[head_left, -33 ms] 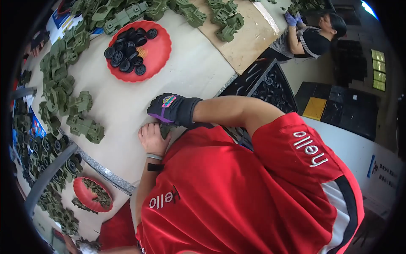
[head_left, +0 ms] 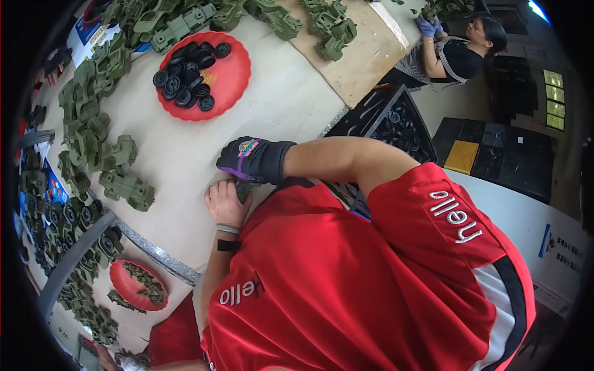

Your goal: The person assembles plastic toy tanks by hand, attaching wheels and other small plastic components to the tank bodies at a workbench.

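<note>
My left hand point(head_left: 225, 203), bare with a band at the wrist, is closed round a small dark green plastic piece point(head_left: 244, 191) at the table's near edge. Only a bit of that piece shows, so its kind is hidden. Over it lies my right hand point(head_left: 252, 161) in a black and purple glove, its fingers curled into a fist; whatever they grip is out of sight. Beyond my hands, a red scalloped plate point(head_left: 234, 89) carries a heap of black toy wheels point(head_left: 184, 79). Nearest on the left are green plastic toy vehicle bodies point(head_left: 127, 188).
More green toy vehicles line the table's far and left sides. A cardboard sheet point(head_left: 346, 71) lies at the far right, near a black crate point(head_left: 413, 111) of wheels. A grey bar point(head_left: 74, 263) and another red plate point(head_left: 122, 285) are at lower left. A co-worker point(head_left: 455, 59) handles green parts.
</note>
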The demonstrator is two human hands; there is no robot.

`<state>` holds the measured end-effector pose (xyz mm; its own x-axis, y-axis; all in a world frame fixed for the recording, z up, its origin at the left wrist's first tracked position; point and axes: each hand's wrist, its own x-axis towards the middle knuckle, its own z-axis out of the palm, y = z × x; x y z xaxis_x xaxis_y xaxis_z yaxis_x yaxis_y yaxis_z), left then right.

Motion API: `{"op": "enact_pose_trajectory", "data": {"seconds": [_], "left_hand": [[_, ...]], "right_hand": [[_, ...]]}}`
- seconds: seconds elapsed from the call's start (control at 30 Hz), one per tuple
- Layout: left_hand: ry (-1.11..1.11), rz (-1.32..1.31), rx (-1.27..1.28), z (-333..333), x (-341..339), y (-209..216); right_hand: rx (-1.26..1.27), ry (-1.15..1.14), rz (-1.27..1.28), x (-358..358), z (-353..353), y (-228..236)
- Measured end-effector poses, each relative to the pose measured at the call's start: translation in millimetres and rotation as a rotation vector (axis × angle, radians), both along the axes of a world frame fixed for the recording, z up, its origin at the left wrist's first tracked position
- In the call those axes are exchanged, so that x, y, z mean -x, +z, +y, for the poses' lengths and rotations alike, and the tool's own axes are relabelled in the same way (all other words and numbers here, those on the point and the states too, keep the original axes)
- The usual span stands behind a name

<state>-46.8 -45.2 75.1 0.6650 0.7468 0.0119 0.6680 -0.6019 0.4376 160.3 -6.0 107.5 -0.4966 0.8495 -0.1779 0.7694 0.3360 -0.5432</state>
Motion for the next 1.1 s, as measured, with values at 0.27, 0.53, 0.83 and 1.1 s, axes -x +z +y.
{"op": "enact_pose_trajectory", "data": {"seconds": [0.27,0.53,0.83,1.1], "left_hand": [[-0.062,-0.061,-0.021,4,-2,-12],[-0.004,-0.085,-0.081,3,-3,-14],[0.009,-0.099,0.010,4,-1,-9],[0.265,-0.199,0.554,35,2,-2]], "right_hand": [[-0.010,0.196,-0.022,0,16,2],[-0.027,0.559,-0.194,5,40,31],[0.096,0.044,-0.058,-1,16,-1],[-0.295,-0.136,0.116,-27,56,9]]}}
